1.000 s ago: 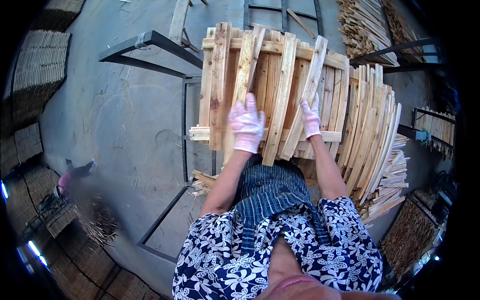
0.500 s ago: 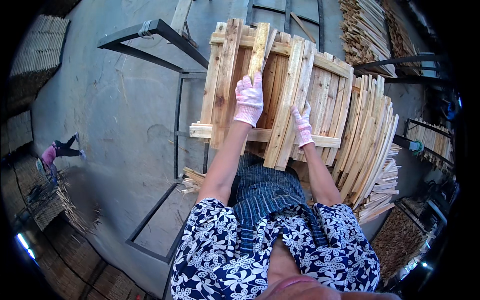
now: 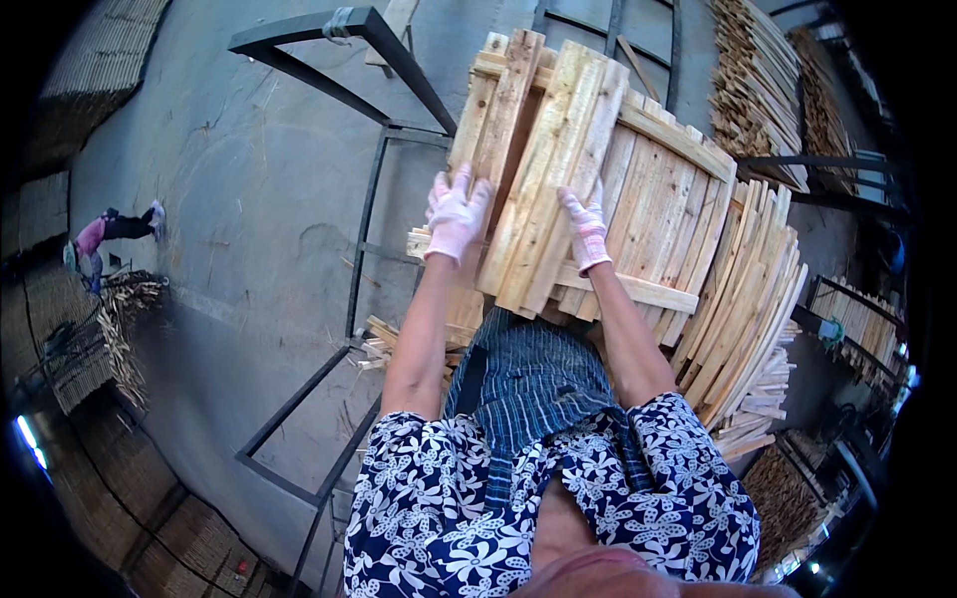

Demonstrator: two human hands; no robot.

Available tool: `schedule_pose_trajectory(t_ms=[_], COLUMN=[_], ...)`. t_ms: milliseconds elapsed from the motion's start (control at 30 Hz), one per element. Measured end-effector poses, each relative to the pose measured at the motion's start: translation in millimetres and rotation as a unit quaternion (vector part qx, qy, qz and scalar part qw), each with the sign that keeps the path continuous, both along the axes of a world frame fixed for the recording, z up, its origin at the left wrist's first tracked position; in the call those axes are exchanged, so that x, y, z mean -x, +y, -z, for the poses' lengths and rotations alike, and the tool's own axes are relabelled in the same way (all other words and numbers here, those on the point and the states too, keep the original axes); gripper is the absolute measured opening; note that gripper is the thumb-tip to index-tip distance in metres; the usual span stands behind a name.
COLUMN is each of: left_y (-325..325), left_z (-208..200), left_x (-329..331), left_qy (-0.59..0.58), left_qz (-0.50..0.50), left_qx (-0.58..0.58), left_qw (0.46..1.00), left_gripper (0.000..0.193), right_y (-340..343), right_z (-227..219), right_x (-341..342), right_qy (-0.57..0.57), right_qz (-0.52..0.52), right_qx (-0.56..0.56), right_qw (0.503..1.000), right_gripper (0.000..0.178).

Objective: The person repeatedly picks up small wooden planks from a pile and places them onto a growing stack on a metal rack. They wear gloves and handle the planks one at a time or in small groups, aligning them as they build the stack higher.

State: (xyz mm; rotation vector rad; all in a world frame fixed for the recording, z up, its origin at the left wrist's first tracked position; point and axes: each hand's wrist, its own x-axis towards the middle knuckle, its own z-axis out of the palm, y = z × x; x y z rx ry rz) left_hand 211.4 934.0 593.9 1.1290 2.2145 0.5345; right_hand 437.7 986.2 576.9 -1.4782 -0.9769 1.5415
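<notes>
While several loose planks (image 3: pixel 570 149) lie together over slatted wooden panel (image 3: pixel 653 184), gathering looks only partly done: separate plank (image 3: pixel 510 100) lies apart across dark gap. Left hand (image 3: pixel 457 214) spread against it; right hand (image 3: pixel 586 227) at bunch's right edge, pinch unclear.

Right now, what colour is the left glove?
The left glove is white mottled with pale pink, best seen in the head view.
</notes>
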Motion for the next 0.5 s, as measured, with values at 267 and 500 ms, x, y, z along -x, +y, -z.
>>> schedule_pose_trajectory(t_ms=[267,500], left_y=[5,0], left_z=[-16,-30], left_x=[47,29], left_qy=[-0.167,-0.083], left_qz=[-0.007,0.003], left_qx=[0.083,0.094], left_qw=[0.982,0.992], left_gripper=[0.077,0.076], right_y=[5,-17], right_z=[-13,5], right_x=[83,83], right_qy=[0.023,0.009], right_qz=[-0.025,0.021], right_qx=[0.025,0.005], right_qw=[0.999,1.000], right_gripper=[0.105,0.102])
